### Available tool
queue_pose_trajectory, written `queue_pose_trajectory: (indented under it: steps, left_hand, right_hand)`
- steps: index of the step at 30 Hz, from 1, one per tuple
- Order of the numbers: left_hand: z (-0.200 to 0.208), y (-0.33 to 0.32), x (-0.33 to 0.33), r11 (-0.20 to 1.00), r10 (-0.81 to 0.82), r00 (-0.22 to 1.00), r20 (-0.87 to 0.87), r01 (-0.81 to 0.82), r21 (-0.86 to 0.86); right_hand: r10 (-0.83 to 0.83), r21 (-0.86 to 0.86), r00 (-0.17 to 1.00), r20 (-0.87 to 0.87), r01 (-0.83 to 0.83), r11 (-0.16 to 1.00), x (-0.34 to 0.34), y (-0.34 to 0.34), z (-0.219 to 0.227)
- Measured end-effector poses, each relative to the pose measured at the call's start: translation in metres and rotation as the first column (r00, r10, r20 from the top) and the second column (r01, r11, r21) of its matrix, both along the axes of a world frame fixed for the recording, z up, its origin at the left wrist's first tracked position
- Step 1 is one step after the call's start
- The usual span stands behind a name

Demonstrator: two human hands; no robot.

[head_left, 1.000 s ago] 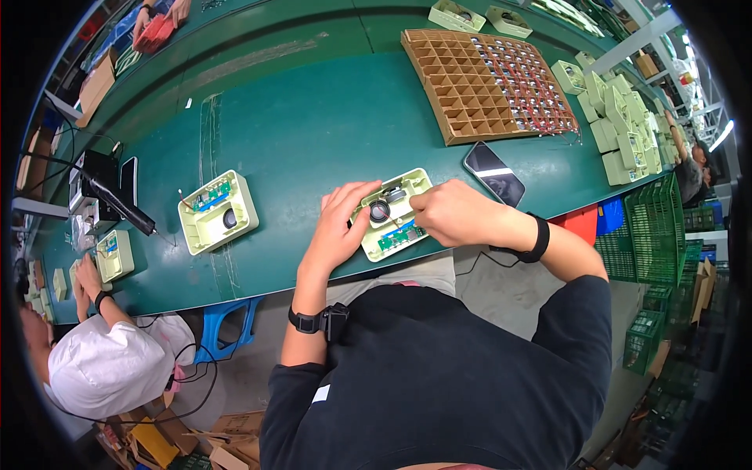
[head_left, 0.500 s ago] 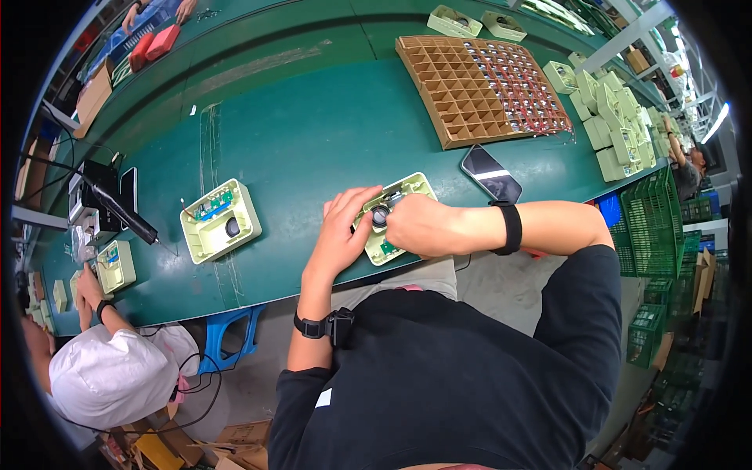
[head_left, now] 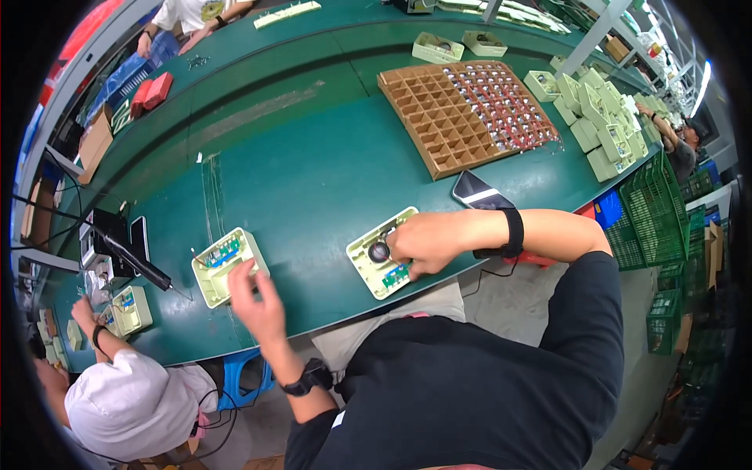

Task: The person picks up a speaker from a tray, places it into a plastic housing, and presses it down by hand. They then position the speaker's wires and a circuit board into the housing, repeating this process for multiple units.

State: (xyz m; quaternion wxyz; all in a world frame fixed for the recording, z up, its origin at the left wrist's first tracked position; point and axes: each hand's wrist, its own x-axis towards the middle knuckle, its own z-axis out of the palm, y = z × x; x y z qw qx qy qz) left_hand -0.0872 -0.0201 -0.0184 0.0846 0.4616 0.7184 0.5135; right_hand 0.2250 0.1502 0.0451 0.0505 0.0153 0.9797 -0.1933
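In front of me a pale green plastic housing (head_left: 362,272) lies open side up, tilted on the green table. Inside it sit a round black part (head_left: 379,251), which looks like a small speaker, and a green circuit board (head_left: 395,276). My right hand (head_left: 445,236) is closed over the housing's right side, fingers curled inside by the round part; what they grip is hidden. Away to the left, my left hand (head_left: 258,305) is empty, fingers apart, in front of a second housing (head_left: 207,283). That one holds a green board with a blue part (head_left: 222,254).
Beyond my right hand lie a phone (head_left: 479,191) and a cardboard divider tray (head_left: 442,160) partly filled with red-wired parts. Stacked housings (head_left: 599,129) stand at the right. At left are a black electric screwdriver (head_left: 129,254) and a co-worker's white cap (head_left: 117,403).
My left hand has let go of the housing in front of me and moved left toward the second one. My right hand stays at the first housing. The whole view has shifted.
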Motion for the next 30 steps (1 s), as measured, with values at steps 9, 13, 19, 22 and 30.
queue_pose_trajectory:
  steps: [9, 13, 19, 22, 30]
  left_hand:
    - [-0.004, -0.026, -0.025, 0.974, 0.016, 0.844, -0.535, -0.135, -0.184]
    - [0.001, -0.022, 0.000, 0.990, -0.081, 0.876, -0.476, 0.016, -0.140]
    - [-0.005, -0.017, 0.047, 0.941, -0.338, 0.885, -0.320, 0.323, -0.101]
    - [-0.005, -0.005, 0.056, 0.883, -0.464, 0.840, -0.281, 0.464, -0.071]
    - [0.024, 0.016, 0.054, 0.992, -0.087, 0.945, -0.316, 0.111, 0.061]
  right_hand:
    - [-0.256, 0.338, 0.962, -0.091, 0.271, 0.901, -0.058, 0.069, 0.019]
    - [-0.771, 0.287, 0.557, -0.308, 0.827, 0.483, -0.036, 0.213, 0.056]
    - [-0.989, 0.227, 0.061, -0.132, 0.973, 0.030, 0.103, 0.320, 0.004]
    - [-0.968, 0.252, 0.078, -0.237, 0.968, 0.016, 0.154, 0.342, -0.023]
    - [-0.955, 0.217, 0.108, -0.277, 0.975, 0.047, 0.154, 0.364, -0.039]
